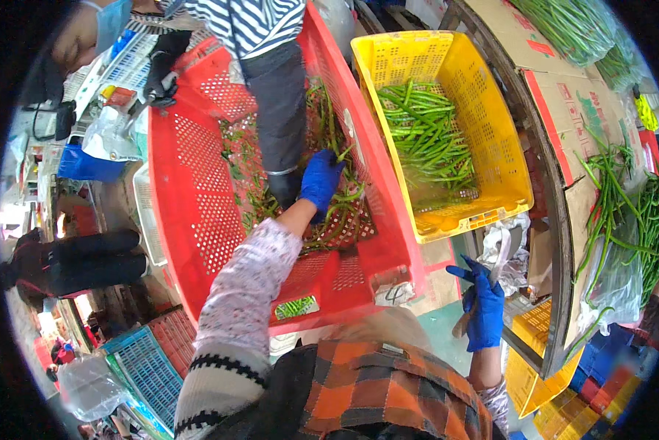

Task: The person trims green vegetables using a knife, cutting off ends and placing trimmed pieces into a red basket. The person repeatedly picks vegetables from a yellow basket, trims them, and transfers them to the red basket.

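Inside a large red plastic crate [183, 231], my left hand [321, 184], in a blue glove, reaches down among green beans and scraps [343, 212]. A bean end shows at its fingers, but the grip itself is hidden. A co-worker's dark-sleeved arm [279, 110] reaches into the same crate, close beside my left hand. My right hand [483, 311], also blue-gloved, holds a knife [501, 256] with its blade pointing up and its handle partly hidden by the palm. Above my right hand, a yellow perforated crate [486, 148] holds a pile of green beans [428, 132].
A cardboard-covered table [577, 115] with a dark edge stands at right, bearing long beans [615, 209] and bagged bundles [571, 27]. Blue crates [150, 374] are at lower left. A yellow crate [536, 352] stands under the table. Another person [87, 264] is at far left.
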Demonstrator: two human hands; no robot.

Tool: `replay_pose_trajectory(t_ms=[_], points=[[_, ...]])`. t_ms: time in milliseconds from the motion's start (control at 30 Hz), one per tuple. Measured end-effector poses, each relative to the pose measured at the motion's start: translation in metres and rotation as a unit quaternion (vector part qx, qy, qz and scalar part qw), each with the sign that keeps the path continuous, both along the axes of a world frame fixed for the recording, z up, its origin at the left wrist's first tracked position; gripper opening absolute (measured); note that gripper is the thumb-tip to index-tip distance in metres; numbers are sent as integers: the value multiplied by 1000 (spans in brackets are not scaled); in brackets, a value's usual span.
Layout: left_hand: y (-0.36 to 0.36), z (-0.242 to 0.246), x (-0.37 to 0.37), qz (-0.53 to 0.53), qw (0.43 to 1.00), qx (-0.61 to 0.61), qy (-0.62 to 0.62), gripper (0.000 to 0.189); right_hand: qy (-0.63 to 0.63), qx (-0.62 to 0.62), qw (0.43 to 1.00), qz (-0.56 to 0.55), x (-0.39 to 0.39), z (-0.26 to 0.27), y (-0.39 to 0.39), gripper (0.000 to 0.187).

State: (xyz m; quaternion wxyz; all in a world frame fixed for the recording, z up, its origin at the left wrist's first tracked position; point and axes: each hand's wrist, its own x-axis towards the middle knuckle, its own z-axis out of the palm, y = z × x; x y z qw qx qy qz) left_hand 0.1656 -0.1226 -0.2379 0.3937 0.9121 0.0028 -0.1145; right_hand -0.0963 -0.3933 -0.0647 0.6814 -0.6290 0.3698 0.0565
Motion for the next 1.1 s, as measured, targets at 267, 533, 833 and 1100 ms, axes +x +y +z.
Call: replay_pose_trajectory(t_ms=[267,533,833,1100], points=[[57,183,-69,-66,996,-25,-62,24,-241,-207,894,316,68,65,41,40],[51,298,-146,-94,991,-77,-48,23,-323,-389,758,411,131,67,135,31],[99,313,-167,9,963,-270,-10,23,-147,-46,870,467,97,80,112,24],[62,282,-162,-12,925,-372,72,28,-44,142,924,351,66,72,112,26]])
